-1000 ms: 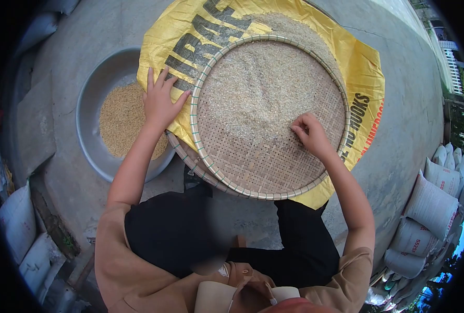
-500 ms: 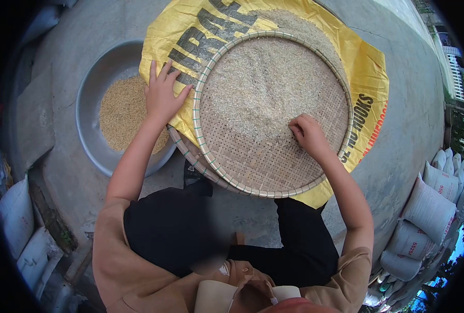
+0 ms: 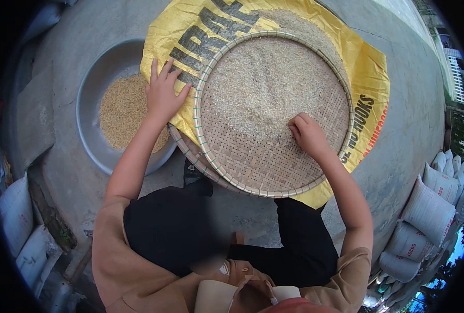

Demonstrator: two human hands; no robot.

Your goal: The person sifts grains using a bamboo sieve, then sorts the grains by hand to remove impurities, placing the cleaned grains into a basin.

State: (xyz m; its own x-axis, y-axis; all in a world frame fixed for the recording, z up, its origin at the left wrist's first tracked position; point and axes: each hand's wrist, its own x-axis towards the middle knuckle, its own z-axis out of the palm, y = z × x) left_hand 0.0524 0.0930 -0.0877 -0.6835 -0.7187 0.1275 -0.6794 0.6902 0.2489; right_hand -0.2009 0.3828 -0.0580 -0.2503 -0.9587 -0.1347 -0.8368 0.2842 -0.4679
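At the far left edge of the frame, white sacks [image 3: 15, 208] lie on the concrete floor [image 3: 60, 156]. Next to them, in the upper left, a metal basin [image 3: 88, 130] holds a heap of golden unhusked grain [image 3: 120, 112]. The left hand [image 3: 162, 95] lies flat with fingers spread on the yellow woven sack [image 3: 190, 31], just beside the rim of the round bamboo sieve [image 3: 253, 167], and partly hangs over the basin's edge. The sieve sits in the upper middle on the sack, with pale rice [image 3: 263, 78] covering its far half and bare weave nearer the person. The right hand [image 3: 307, 134] rests inside it, fingers curled together into the rice's edge; whether it pinches any grains I cannot tell. More stacked white bags [image 3: 430, 208] fill the lower right.
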